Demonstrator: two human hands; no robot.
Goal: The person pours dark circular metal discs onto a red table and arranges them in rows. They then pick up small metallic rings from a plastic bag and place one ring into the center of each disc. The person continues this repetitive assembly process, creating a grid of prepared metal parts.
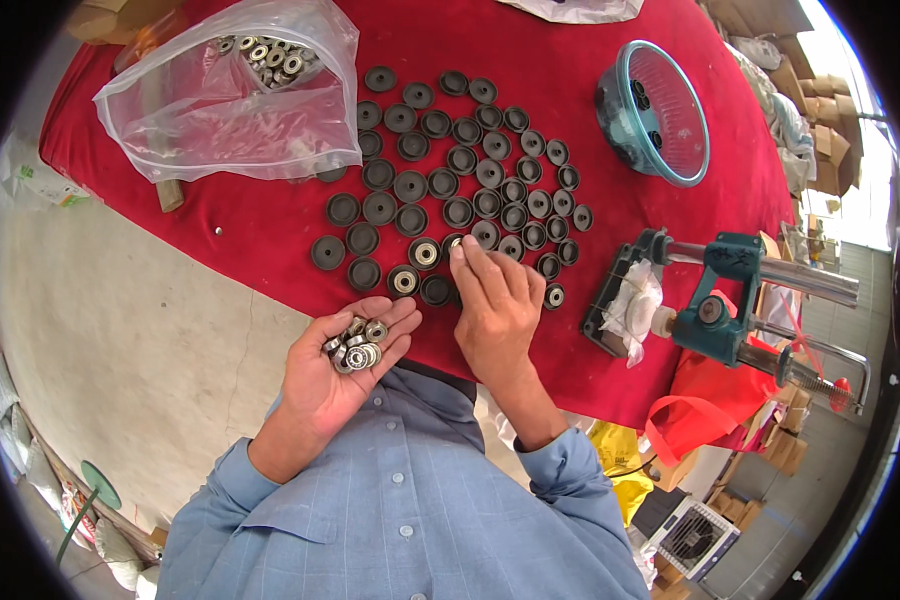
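Observation:
Several small steel ball bearings [355, 345] lie heaped in my left hand [332, 362], which is palm up with its fingers curved under them. My right hand [500, 312] reaches over the near rows of round black plastic caps [410, 186]. Its thumb and fingers pinch one bearing [456, 241] at a cap. Just left of those fingertips, one cap holds a bearing [425, 253], and a nearer cap [403, 280] has one too. Another cap with a bearing [554, 296] sits at the right end. Most other caps look bare inside; my right hand hides a few.
A clear plastic bag [240, 120] with more bearings lies at the back left of the red cloth [260, 255]. A teal basket [705, 130] with a few black parts stands at the back right. The green hand press [735, 300] occupies the right edge.

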